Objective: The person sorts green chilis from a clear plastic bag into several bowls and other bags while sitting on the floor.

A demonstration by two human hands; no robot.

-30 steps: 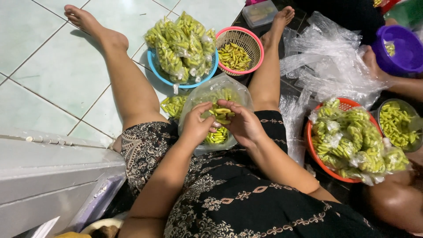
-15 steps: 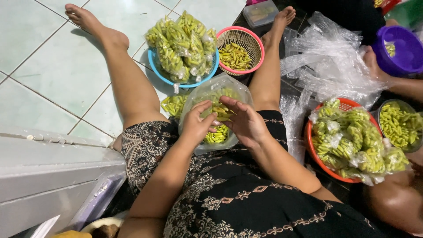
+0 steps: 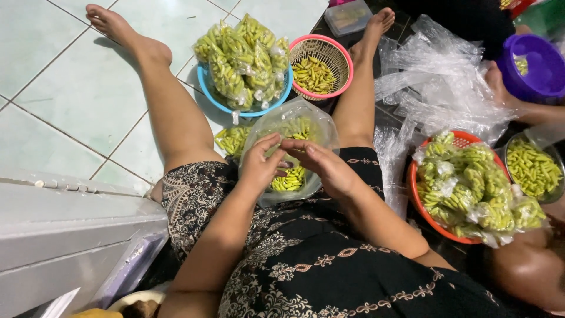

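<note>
Left hand (image 3: pixel 259 168) curled around the near rim of a clear plastic bag (image 3: pixel 291 147) of small green chillies, fingers pinching the film. Right hand (image 3: pixel 326 168) half open, fingertips at the bag mouth, meeting the left thumb, can't tell if anything's actually pinched there. Bag sitting in the lap between the thighs, bulging, mouth not tied. Just past it, another small filled bag on the tiled floor (image 3: pixel 53 88), then a blue basin (image 3: pixel 206 88) heaped with packed bags and a pink basket (image 3: pixel 347 65) of loose chillies beside it. Off to the right: a heap of empty plastic bags (image 3: pixel 435 76), a red basket (image 3: pixel 415 194) stacked with more packs, a grey bowl (image 3: pixel 556 188) of loose ones, and somebody else's hand (image 3: pixel 497 85) on a purple bowl (image 3: pixel 538 68). Biggest risk, probably: thin slippery film plus a soft grip, so bag tipping off the lap and spilling chillies over the floor.
</note>
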